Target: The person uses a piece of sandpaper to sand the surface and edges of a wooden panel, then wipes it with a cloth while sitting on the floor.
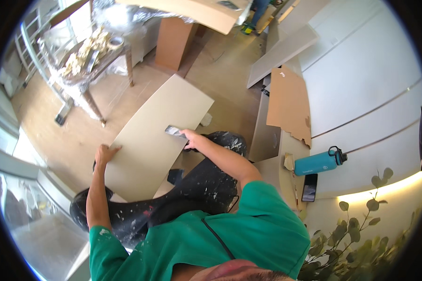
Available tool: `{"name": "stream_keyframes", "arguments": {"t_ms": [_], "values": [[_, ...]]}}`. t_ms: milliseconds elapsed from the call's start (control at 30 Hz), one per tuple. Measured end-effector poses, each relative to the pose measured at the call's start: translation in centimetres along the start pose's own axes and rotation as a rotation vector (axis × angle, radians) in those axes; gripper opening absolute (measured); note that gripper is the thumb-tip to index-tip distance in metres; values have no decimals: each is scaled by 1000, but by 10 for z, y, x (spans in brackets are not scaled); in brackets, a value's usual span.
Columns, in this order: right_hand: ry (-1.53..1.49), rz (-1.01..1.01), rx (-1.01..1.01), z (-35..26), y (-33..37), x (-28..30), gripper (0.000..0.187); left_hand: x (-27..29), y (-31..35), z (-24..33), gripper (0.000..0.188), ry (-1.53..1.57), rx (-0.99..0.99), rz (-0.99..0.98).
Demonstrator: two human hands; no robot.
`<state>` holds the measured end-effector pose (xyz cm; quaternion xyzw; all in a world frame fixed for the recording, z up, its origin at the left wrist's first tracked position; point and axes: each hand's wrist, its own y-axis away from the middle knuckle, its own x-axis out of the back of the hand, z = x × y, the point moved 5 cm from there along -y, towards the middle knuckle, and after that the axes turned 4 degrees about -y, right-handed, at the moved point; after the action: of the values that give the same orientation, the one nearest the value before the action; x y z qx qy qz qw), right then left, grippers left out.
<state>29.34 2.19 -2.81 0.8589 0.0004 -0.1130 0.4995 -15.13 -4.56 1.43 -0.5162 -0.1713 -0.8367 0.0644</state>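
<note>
A large pale beige board (162, 126) lies tilted in front of me across my paint-spattered trousers (192, 182). My left hand (108, 153) grips its left edge, thumb on the top face and the other fingers mostly hidden behind the edge. At the opposite edge, my right hand (191, 139) is closed on a flat grey scraper (174, 131), whose silvery end lies over the board's surface. The scraper's grip is hidden in my fingers.
A plastic-draped stool (91, 70) with masking scraps and a tape roll stands far left, near a metal ladder (47, 65). On the right are a cardboard sheet (288, 105), a teal bottle (319, 163), a phone (309, 187) and a leafy plant (356, 229). Someone's leg (259, 11) shows far off.
</note>
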Motion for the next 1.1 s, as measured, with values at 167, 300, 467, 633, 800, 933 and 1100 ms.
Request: {"name": "stream_keyframes", "arguments": {"t_ms": [167, 300, 467, 633, 800, 933, 1100], "values": [[-13, 4, 22, 22, -1, 41, 45, 15, 20, 46, 72, 1, -40, 23], [-21, -18, 22, 49, 9, 51, 49, 10, 34, 42, 70, 39, -69, 62], [-107, 10, 6, 58, -2, 88, 54, 1, 43, 75, 69, 72, -127, 35], [-67, 66, -24, 47, -5, 93, 57, -1, 40, 78, 69, 65, -97, -39], [175, 146, -18, 25, 22, 85, 50, -1, 40, 70, 70, 55, -87, -94], [294, 90, 387, -35, 64, 77, 32, 0, 45, 67, 68, 31, -120, -97], [97, -55, 512, -125, 87, 69, 30, 3, 37, 99, 65, -30, -214, -182]]}}
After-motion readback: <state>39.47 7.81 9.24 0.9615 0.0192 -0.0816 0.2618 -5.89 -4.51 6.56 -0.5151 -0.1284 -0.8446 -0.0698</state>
